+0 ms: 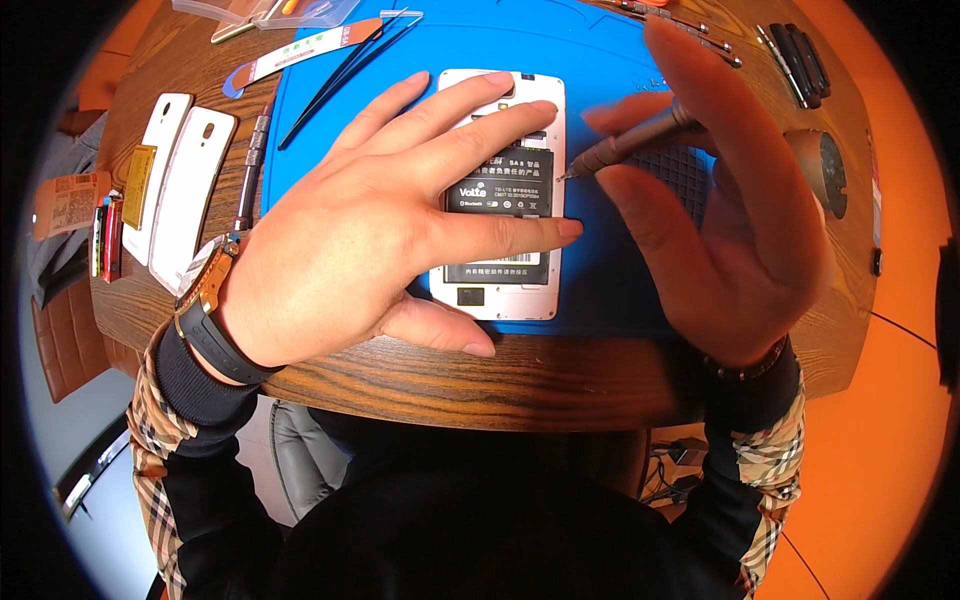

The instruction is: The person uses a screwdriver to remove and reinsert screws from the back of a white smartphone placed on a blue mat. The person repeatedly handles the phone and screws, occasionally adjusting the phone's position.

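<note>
A white phone with its back off and a black battery showing lies on the blue mat. My left hand rests spread across the phone's left side and top, fingers flat and apart. My right hand grips a slim dark screwdriver, its tip at the phone's right edge beside the battery.
Black tweezers and a pry tool lie at the upper left. White covers and another screwdriver are at the left. Screwdrivers, black tools, a dark grid pad and a round dark object are right.
</note>
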Demonstrator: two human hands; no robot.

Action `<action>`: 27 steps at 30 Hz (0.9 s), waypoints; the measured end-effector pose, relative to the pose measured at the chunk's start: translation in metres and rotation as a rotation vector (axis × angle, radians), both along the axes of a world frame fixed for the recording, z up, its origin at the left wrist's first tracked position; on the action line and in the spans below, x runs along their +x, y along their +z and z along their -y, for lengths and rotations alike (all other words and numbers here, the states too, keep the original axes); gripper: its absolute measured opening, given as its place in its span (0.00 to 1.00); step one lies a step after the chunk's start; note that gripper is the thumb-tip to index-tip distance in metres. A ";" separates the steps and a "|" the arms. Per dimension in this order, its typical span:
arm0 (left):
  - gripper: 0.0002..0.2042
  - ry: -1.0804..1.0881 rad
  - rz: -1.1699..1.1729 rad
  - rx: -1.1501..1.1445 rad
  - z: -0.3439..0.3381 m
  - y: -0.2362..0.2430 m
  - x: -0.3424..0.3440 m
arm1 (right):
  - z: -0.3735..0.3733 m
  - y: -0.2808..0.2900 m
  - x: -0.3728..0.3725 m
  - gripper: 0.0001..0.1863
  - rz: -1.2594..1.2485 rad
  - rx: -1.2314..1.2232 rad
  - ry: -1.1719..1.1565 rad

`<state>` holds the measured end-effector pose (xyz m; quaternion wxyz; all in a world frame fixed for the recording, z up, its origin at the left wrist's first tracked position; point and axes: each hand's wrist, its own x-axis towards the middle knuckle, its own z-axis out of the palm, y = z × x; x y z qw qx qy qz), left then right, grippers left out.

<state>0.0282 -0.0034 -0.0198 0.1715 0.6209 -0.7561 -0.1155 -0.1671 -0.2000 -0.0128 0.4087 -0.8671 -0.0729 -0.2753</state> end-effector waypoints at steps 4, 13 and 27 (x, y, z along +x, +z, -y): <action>0.43 -0.002 -0.001 0.009 0.000 0.000 0.000 | -0.004 0.005 0.010 0.36 -0.046 -0.078 -0.065; 0.43 -0.006 -0.016 0.008 0.000 0.000 0.001 | 0.008 -0.008 -0.006 0.35 0.002 -0.051 0.024; 0.43 -0.005 -0.002 0.008 0.000 0.000 0.000 | 0.005 -0.009 -0.001 0.35 0.050 -0.007 -0.017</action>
